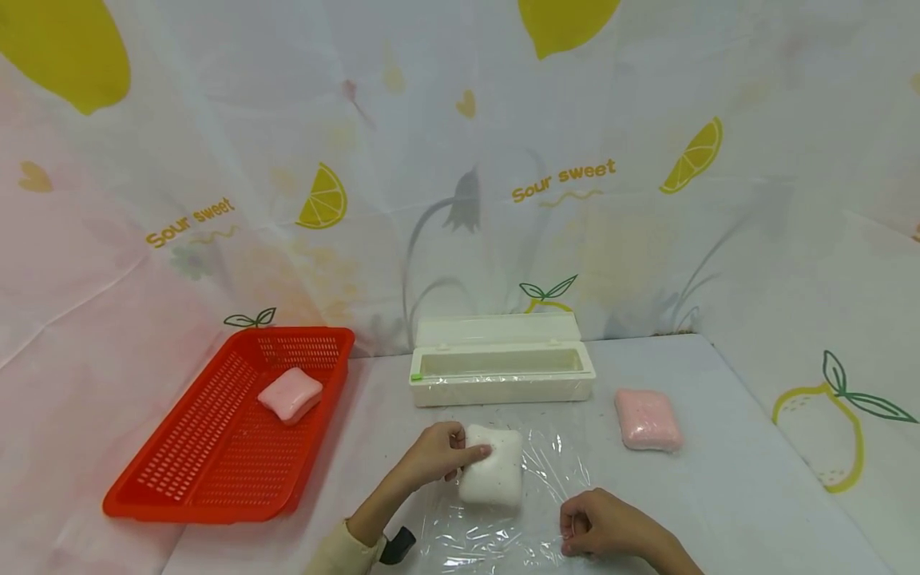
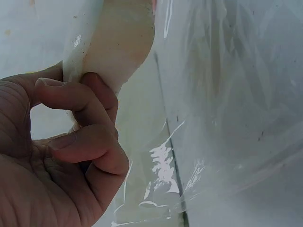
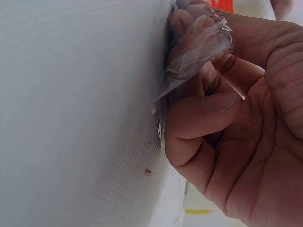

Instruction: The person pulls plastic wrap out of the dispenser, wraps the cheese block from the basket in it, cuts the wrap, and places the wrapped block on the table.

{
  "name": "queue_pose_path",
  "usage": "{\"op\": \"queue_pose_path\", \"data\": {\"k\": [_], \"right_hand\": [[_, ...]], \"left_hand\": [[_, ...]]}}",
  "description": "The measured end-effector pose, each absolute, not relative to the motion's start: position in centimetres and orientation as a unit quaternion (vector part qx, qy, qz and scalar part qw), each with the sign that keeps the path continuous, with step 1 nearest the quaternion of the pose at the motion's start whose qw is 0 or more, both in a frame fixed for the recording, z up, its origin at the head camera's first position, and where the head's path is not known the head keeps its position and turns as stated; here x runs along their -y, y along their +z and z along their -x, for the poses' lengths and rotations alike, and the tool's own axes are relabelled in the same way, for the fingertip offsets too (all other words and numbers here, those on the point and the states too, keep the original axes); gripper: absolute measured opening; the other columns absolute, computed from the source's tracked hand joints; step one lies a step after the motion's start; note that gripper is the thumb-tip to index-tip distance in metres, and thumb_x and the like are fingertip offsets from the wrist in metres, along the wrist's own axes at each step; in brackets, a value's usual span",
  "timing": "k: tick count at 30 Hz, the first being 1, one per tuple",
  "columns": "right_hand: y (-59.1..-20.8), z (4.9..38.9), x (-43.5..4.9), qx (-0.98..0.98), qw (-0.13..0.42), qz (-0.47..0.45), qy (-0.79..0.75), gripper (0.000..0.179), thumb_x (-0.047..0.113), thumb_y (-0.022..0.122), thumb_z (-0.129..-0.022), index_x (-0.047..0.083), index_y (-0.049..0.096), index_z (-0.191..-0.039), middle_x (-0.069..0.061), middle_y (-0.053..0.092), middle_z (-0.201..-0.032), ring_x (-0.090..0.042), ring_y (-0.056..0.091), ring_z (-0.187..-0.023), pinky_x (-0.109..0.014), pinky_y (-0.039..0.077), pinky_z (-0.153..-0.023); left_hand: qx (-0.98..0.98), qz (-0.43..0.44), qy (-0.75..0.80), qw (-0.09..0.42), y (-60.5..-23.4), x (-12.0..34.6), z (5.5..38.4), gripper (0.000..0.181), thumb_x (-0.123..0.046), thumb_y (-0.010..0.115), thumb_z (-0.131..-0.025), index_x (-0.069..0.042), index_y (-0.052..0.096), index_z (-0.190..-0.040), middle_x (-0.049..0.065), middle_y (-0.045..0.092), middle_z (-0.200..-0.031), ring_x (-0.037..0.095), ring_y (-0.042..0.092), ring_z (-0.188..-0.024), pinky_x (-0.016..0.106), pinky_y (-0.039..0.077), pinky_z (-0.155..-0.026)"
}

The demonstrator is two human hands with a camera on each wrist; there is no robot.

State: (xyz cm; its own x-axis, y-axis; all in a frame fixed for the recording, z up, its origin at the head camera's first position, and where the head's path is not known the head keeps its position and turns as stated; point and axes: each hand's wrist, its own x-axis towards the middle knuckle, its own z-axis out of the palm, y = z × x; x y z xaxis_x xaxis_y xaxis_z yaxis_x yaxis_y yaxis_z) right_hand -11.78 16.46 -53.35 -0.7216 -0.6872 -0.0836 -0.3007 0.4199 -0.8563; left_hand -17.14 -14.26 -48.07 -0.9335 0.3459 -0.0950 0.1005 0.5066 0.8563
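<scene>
A white pillow-shaped block [image 1: 497, 479] with small dark specks lies over a sheet of clear plastic film [image 1: 470, 541] in the middle of the table. My left hand [image 1: 440, 453] grips the block's left side, thumb on top. In the left wrist view the curled fingers [image 2: 99, 146] are at the underside of the block [image 2: 124, 38], with shiny film beside them. At the film's right side, low over the table, my right hand [image 1: 605, 525] pinches the film edge. Crumpled film [image 3: 194, 61] shows between its fingers in the right wrist view.
A red perforated basket [image 1: 194, 515] on the left holds a pink pillow-shaped block [image 1: 291, 394]. Behind the film stands a white lidded box [image 1: 503, 391], its lid raised. Another pink block [image 1: 648, 420] lies on the right of the table. A printed cloth wall closes off the back.
</scene>
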Motion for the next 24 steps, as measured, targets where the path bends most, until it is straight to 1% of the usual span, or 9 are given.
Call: {"op": "queue_pose_path", "data": {"k": [5,15,24], "right_hand": [[-53.5,11.8,-16.5,-0.815,0.221,0.296,-0.446,0.018,0.016,0.081,-0.080,0.017,0.063,-0.076,0.015,0.054,-0.059,0.003,0.049,-0.052,-0.017,0.040,-0.049],[-53.3,11.7,-16.5,-0.816,0.218,0.295,-0.447,0.017,0.016,0.080,-0.080,0.017,0.063,-0.076,0.014,0.054,-0.059,0.003,0.048,-0.051,-0.017,0.039,-0.048],[-53.5,11.6,-16.4,-0.819,0.210,0.292,-0.447,0.018,0.017,0.080,-0.080,0.018,0.063,-0.076,0.015,0.053,-0.059,0.003,0.048,-0.052,-0.017,0.039,-0.048]], "left_hand": [[-0.858,-0.122,0.479,0.138,-49.1,13.2,17.1,0.044,-0.041,0.077,-0.084,-0.010,0.049,-0.071,-0.003,0.050,-0.057,0.009,0.045,-0.045,0.023,0.035,-0.042],[-0.859,-0.110,0.479,0.143,-50.2,12.1,17.3,0.043,-0.041,0.076,-0.085,-0.010,0.050,-0.070,-0.003,0.049,-0.055,0.009,0.044,-0.045,0.021,0.033,-0.040],[-0.865,-0.104,0.470,0.143,-51.7,12.3,17.7,0.044,-0.044,0.076,-0.084,-0.012,0.050,-0.069,-0.005,0.047,-0.055,0.008,0.040,-0.047,0.021,0.031,-0.043]]}}
